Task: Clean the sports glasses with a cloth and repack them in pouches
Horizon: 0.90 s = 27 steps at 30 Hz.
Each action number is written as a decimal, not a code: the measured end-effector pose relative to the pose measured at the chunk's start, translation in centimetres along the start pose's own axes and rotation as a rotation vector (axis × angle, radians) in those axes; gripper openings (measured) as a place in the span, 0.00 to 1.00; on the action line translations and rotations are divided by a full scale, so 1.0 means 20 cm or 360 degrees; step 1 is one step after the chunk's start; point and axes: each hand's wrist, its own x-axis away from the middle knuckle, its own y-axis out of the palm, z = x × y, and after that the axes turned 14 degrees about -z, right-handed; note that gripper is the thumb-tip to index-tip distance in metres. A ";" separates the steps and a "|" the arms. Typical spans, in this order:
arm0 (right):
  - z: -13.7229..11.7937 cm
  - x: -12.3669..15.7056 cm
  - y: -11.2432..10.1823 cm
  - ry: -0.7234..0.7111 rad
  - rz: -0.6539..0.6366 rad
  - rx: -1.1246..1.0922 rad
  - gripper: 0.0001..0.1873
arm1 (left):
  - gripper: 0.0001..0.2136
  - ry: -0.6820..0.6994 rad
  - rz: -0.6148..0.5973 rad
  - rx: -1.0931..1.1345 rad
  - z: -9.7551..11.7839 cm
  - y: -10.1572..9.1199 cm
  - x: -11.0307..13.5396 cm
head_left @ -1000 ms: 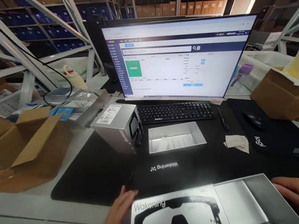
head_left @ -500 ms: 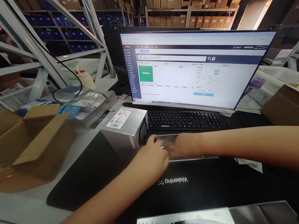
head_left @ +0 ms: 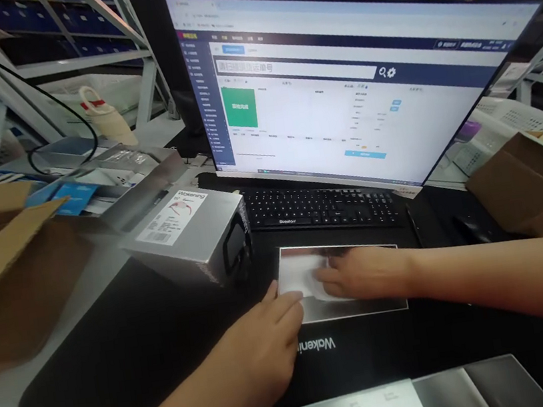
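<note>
Open box: left hand at its corner, right hand inside

Left to right. Brown carton (head_left: 26, 292) at far left; next, a closed silver box (head_left: 183, 222) stands on the black mat (head_left: 100, 349), clear of the work. Left hand (head_left: 274, 331) is at the near-left corner of the open box (head_left: 344, 308), which lies on the mat in front of the keyboard (head_left: 323, 210). Left grip: pinching or merely resting, cannot tell. White sheet (head_left: 296, 274) is inside the box, toward its left. Right hand (head_left: 362, 271) reaches in from the right, fingers at the sheet; blurred, so whether the grip is closed on it cannot be told.

Judgement: the step is handling the sheet inside the box. Best done with the left hand bracing the corner and light right fingertips, working flat to avoid creasing the sheet or bowing the thin walls.
</note>
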 end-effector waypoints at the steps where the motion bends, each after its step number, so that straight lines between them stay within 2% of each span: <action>1: -0.01 0.01 0.00 0.0011 0.0001 -0.0004 0.08 | 0.20 0.0028 0.0033 -0.0065 0.01 -0.01 0.00; 9: -0.03 0.05 -0.05 0.0074 -0.0135 -0.0010 0.07 | 0.22 0.0058 0.0148 -0.0421 0.08 0.00 -0.05; 15: -0.07 0.07 -0.09 0.0106 -0.0087 -0.0062 0.10 | 0.20 0.0068 0.0141 -0.0270 0.08 -0.02 -0.06; 19: -0.11 0.07 -0.08 0.0253 -0.0201 -0.0035 0.09 | 0.19 0.0125 0.0153 -0.0412 0.08 -0.03 -0.06; 23: -0.11 0.08 -0.04 0.0318 -0.0144 -0.0059 0.10 | 0.18 0.0090 0.0075 -0.0700 0.05 -0.03 -0.08; 27: -0.07 0.08 -0.03 0.0260 -0.0242 -0.0156 0.10 | 0.09 -0.0081 -0.0181 -0.0602 -0.01 -0.05 -0.15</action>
